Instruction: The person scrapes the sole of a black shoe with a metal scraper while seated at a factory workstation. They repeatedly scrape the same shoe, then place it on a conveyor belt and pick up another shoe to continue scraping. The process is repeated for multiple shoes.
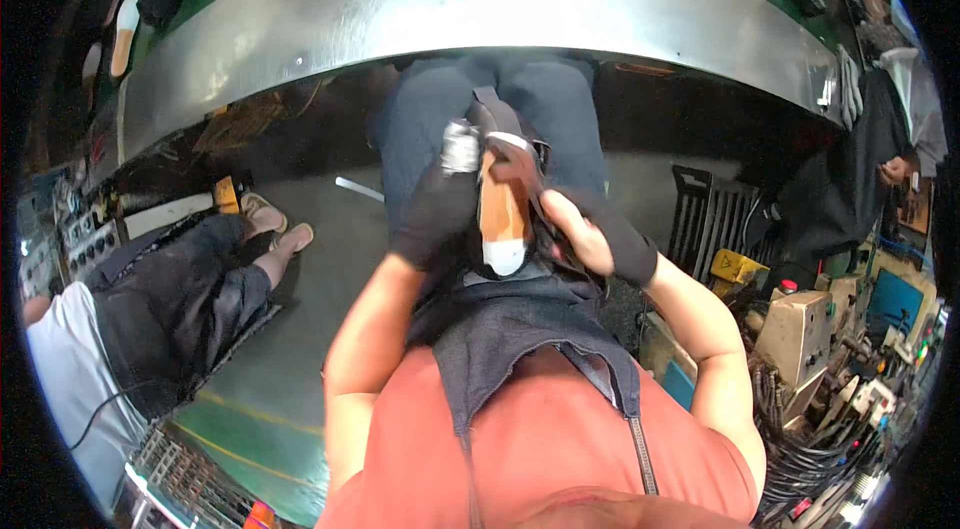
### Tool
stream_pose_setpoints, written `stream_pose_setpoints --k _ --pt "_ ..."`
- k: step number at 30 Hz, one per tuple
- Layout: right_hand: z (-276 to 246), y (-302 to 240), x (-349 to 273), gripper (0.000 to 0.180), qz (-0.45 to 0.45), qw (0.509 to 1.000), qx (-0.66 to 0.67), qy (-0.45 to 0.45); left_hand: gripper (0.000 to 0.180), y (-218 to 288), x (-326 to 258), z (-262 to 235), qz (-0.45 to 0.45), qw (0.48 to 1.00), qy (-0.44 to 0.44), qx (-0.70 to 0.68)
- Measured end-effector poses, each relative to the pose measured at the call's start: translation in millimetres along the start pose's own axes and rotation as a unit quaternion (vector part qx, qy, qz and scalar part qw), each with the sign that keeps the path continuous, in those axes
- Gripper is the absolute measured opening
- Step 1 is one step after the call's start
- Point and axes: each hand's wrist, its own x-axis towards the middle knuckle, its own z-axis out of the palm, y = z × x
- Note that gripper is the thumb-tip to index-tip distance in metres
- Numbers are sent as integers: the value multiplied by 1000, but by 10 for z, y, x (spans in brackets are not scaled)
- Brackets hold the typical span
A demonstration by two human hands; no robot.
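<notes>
Shoe [502,204] sits between the fingers of both hands, over the lap [555,99]; tan inside, white end, dark upper. Left hand [435,214], silver wrap [460,147] at its fingertips, closed along one side; right hand [605,244] grips opposite edge, thumb bare, other fingers mostly hidden. Probably light, stiff-bottomed, soft above; firm edges suit gripping. Right of right fingers, apart: black slatted crate [692,175], apparently; contents unclear.
</notes>
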Motion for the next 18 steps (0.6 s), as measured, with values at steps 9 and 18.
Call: stream_pose_setpoints --k 9,18 --pt "-757 -9 281 48 67 983 -161 -63 60 -856 -33 425 141 979 144 8" --pt "-610 -355 136 40 -87 836 -536 -85 53 -614 -223 -98 131 912 -42 388"
